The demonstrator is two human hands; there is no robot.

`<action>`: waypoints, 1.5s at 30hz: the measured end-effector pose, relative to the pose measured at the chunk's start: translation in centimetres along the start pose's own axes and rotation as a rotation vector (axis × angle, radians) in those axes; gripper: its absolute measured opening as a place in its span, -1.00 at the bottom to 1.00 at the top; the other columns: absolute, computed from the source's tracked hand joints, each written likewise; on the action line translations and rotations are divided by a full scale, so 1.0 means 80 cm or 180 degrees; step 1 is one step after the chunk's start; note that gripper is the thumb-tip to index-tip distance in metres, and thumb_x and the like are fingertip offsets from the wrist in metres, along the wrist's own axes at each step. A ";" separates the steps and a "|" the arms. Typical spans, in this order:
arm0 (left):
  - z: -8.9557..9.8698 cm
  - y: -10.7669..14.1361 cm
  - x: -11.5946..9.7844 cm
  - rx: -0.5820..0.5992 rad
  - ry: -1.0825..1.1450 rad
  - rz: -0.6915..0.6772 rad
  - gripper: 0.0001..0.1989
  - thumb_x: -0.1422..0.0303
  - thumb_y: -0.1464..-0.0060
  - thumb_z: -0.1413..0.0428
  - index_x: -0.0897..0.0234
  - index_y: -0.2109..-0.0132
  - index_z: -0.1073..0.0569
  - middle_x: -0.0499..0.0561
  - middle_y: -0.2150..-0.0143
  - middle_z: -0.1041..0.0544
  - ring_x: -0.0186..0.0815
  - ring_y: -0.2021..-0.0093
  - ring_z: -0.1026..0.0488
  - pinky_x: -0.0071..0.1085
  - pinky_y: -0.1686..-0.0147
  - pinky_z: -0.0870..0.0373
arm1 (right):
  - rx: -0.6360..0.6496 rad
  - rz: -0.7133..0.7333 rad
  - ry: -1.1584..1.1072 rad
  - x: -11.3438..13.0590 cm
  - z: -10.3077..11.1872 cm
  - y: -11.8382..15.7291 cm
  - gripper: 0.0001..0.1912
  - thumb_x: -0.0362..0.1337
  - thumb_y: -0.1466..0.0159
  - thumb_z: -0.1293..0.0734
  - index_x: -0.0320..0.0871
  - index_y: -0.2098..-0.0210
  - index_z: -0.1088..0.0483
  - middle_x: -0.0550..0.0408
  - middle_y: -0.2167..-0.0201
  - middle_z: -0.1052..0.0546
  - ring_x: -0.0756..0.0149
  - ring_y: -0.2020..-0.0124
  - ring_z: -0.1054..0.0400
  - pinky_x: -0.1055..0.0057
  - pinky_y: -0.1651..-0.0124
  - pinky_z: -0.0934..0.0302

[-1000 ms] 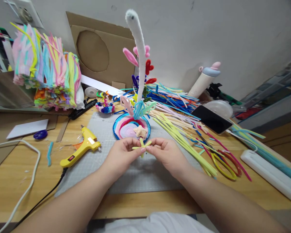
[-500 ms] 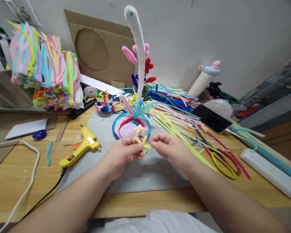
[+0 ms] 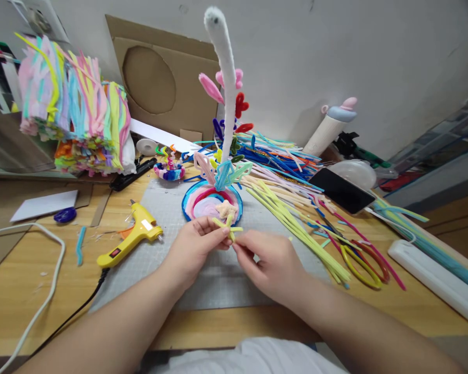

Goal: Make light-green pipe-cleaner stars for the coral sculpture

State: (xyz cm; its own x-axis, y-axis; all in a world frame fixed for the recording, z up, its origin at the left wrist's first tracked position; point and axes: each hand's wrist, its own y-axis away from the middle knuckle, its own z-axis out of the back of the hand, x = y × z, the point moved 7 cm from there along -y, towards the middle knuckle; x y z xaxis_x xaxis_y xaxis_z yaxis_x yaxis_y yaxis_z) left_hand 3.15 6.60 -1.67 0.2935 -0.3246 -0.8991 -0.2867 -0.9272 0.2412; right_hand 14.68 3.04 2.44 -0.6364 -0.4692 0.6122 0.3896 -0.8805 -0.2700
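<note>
A small yellow pipe-cleaner star (image 3: 231, 228) is pinched between the thumb and fingers of my left hand (image 3: 198, 245). My right hand (image 3: 271, 259) has its thumb and forefinger closed on the star's lower right tip. Just behind it lies a round pipe-cleaner base (image 3: 184, 205) with blue, pink and lilac rings. A beige star (image 3: 225, 209) sits on the base's right side. From the back of the base rises a tall white fuzzy stem (image 3: 229, 104), with pink, red and purple petals around it and pastel loops (image 3: 223, 175) at its foot.
A yellow glue gun (image 3: 134, 234) lies left on the grey cutting mat (image 3: 218, 291). Yellow-green pipe cleaners (image 3: 296, 228), scissors (image 3: 361, 270), a phone (image 3: 341, 189) and a white power strip (image 3: 432, 278) lie right. Bundled pipe cleaners (image 3: 78, 109) stand back left.
My right hand has shifted down from the star's right arm to its lower tip, fingers more curled. The star has turned slightly in my left hand. The view has moved slightly.
</note>
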 end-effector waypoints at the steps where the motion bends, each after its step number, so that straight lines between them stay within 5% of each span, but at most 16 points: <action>1: 0.001 0.001 -0.003 -0.0079 -0.0184 -0.0100 -0.80 0.34 0.17 -0.30 0.37 0.45 -0.45 -0.06 0.53 -0.51 -0.43 0.49 -0.42 -0.51 0.41 -0.37 | -0.0021 0.0215 0.0351 0.006 0.000 0.003 -0.82 -0.36 -0.28 -0.17 -0.16 0.36 -0.39 0.08 0.47 -0.45 0.37 0.45 -0.27 0.42 0.36 -0.02; 4: 0.001 0.005 -0.010 -0.0171 -0.0579 -0.0290 -0.80 0.34 0.17 -0.29 0.34 0.45 -0.44 -0.09 0.53 -0.48 -0.42 0.50 -0.40 -0.51 0.46 -0.32 | -0.0197 0.0574 0.0860 0.016 0.007 0.006 -0.82 -0.37 -0.29 -0.17 -0.17 0.36 -0.40 0.08 0.50 -0.45 0.36 0.46 -0.28 0.41 0.38 0.00; 8: -0.007 0.006 -0.014 0.0112 -0.0760 -0.0289 -0.81 0.33 0.16 -0.27 0.34 0.44 -0.43 -0.09 0.53 -0.46 -0.42 0.50 -0.37 -0.51 0.48 -0.28 | -0.0356 0.0578 0.0502 0.014 0.023 0.002 -0.84 -0.39 -0.29 -0.20 -0.14 0.27 -0.42 0.08 0.44 -0.50 0.36 0.41 -0.34 0.44 0.34 -0.09; 15: -0.017 0.008 -0.003 0.0860 -0.0580 0.0412 -0.81 0.34 0.15 -0.28 0.36 0.48 -0.46 -0.09 0.58 -0.42 -0.47 0.57 -0.32 -0.55 0.51 -0.25 | -0.0008 0.0020 -0.0957 -0.014 0.030 -0.016 -0.95 -0.33 -0.20 -0.36 -0.17 0.39 -0.45 0.11 0.50 -0.49 0.42 0.51 -0.33 0.50 0.46 -0.18; 18: -0.020 0.013 0.007 0.1090 -0.0128 0.0828 -0.82 0.34 0.16 -0.29 0.36 0.46 -0.49 -0.07 0.58 -0.43 -0.49 0.58 -0.33 -0.57 0.54 -0.25 | -0.0280 0.0552 -0.1224 -0.005 0.039 -0.017 -0.97 -0.38 -0.17 -0.36 -0.16 0.41 -0.44 0.07 0.47 -0.49 0.37 0.43 -0.38 0.46 0.40 -0.25; 25: -0.032 0.029 0.025 0.1497 0.0643 0.1510 -0.88 0.42 0.15 -0.27 0.37 0.41 -0.51 -0.02 0.55 -0.49 -0.48 0.60 -0.41 -0.61 0.56 -0.34 | -0.0749 0.1519 -0.0973 0.016 0.053 0.001 -0.77 -0.49 -0.19 -0.29 -0.08 0.24 -0.46 0.07 0.42 -0.47 0.40 0.43 -0.38 0.50 0.40 -0.25; 34: -0.034 0.032 0.025 0.1568 0.0915 0.1610 -0.90 0.46 0.14 -0.25 0.41 0.42 -0.50 0.00 0.55 -0.51 -0.49 0.62 -0.43 -0.64 0.58 -0.35 | -0.0829 0.2170 0.0094 0.030 0.049 0.014 -0.76 -0.45 -0.20 -0.27 -0.11 0.15 -0.42 0.06 0.47 -0.45 0.39 0.53 -0.29 0.45 0.46 -0.18; 39: -0.035 0.032 0.025 0.1567 0.1015 0.1574 -0.90 0.45 0.13 -0.25 0.42 0.42 -0.50 0.00 0.55 -0.50 -0.49 0.61 -0.43 -0.65 0.57 -0.37 | -0.1053 0.2127 0.0096 0.036 0.046 0.019 -0.71 -0.47 -0.20 -0.27 -0.14 0.09 -0.36 -0.03 0.34 -0.51 0.30 0.32 -0.41 0.40 0.27 -0.33; 45: -0.037 0.034 0.024 0.1638 0.0958 0.1535 -0.89 0.45 0.14 -0.26 0.40 0.40 -0.51 0.01 0.53 -0.53 -0.48 0.60 -0.44 -0.62 0.54 -0.39 | -0.1130 0.1770 -0.0290 0.037 0.047 0.020 -0.78 -0.46 -0.19 -0.29 -0.13 0.18 -0.39 0.01 0.37 -0.50 0.36 0.36 -0.43 0.48 0.31 -0.35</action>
State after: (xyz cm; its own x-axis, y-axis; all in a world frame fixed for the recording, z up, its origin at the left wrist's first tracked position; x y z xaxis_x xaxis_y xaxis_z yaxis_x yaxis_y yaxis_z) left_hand 5.64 2.87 -1.67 0.2427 -0.7764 -0.5816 -0.8129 -0.4900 0.3148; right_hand 15.89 0.50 6.60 -0.3389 -0.8662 0.3672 0.3909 -0.4847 -0.7825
